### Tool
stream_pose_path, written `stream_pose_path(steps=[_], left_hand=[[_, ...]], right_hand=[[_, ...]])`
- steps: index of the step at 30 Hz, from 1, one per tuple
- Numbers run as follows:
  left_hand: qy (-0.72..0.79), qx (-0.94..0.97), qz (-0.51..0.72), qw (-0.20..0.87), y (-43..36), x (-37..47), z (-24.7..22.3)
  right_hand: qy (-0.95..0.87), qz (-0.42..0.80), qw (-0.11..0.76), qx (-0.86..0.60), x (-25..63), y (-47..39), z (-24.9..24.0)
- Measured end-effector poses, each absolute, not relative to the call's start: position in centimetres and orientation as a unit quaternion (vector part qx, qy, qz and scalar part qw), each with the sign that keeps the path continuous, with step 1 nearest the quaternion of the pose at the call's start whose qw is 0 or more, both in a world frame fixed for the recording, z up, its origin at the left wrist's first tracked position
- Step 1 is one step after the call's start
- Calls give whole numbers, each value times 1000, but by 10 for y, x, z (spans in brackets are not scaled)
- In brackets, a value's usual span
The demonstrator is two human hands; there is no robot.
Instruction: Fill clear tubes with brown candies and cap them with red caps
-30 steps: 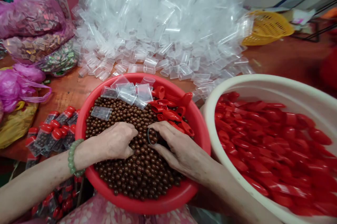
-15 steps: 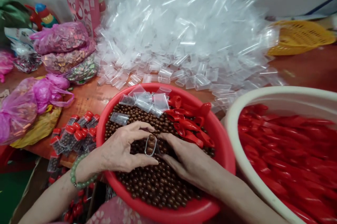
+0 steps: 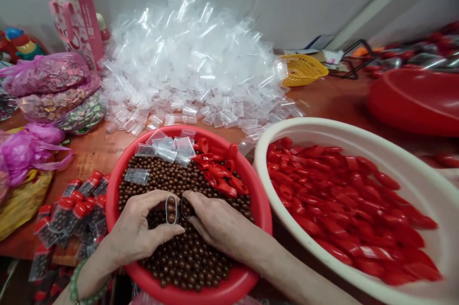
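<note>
My left hand [image 3: 145, 223] holds a clear plastic tube [image 3: 171, 210] between thumb and fingers, its open end toward me and brown balls inside. Close beside it, my right hand [image 3: 211, 221] pinches a second clear tube [image 3: 186, 207] that also has brown balls in it. Both hands are over a red basin [image 3: 265, 214] full of small brown balls [image 3: 190, 264]. On the balls at the back lie several empty clear tubes [image 3: 165, 148] and, to their right, red plastic caps [image 3: 224, 176].
A cream basin [image 3: 263, 152] of red caps stands at the right. Behind is a heap of clear tubes [image 3: 193, 66]. Filled, red-capped tubes [image 3: 68, 214] lie at the left near pink bags [image 3: 53, 75]. A yellow basket [image 3: 303, 70] and red basin [image 3: 416, 99] are farther back.
The view has swung to the right, showing more of the cream basin and the far red basin. Brown balls in a tube at my right hand now show more clearly.
</note>
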State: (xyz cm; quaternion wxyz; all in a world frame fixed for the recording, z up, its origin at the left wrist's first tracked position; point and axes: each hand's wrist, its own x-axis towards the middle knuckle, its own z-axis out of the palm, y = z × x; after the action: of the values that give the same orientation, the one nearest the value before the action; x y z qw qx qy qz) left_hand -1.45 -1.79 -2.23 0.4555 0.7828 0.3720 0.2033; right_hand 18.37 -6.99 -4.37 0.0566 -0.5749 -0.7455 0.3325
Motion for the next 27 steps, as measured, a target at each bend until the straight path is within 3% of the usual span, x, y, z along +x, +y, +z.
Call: stream_pose_path(steps=[3, 7, 13, 23, 27], left_hand=[[398, 773, 221, 442, -19, -15, -26], [423, 741, 216, 474, -19, -17, -25], [372, 637, 151, 658, -20, -16, -20], [362, 588, 196, 696, -29, -18, -23], [358, 539, 219, 730, -32, -20, -24]], right_hand=[[-766, 308, 82, -559, 191, -78, -37], [-766, 147, 223, -584, 217, -75, -31], [-784, 79, 136, -600, 251, -44, -50], [-815, 10, 56, -576, 259, -37, -74], [-795, 32, 110, -596, 260, -44, -57]])
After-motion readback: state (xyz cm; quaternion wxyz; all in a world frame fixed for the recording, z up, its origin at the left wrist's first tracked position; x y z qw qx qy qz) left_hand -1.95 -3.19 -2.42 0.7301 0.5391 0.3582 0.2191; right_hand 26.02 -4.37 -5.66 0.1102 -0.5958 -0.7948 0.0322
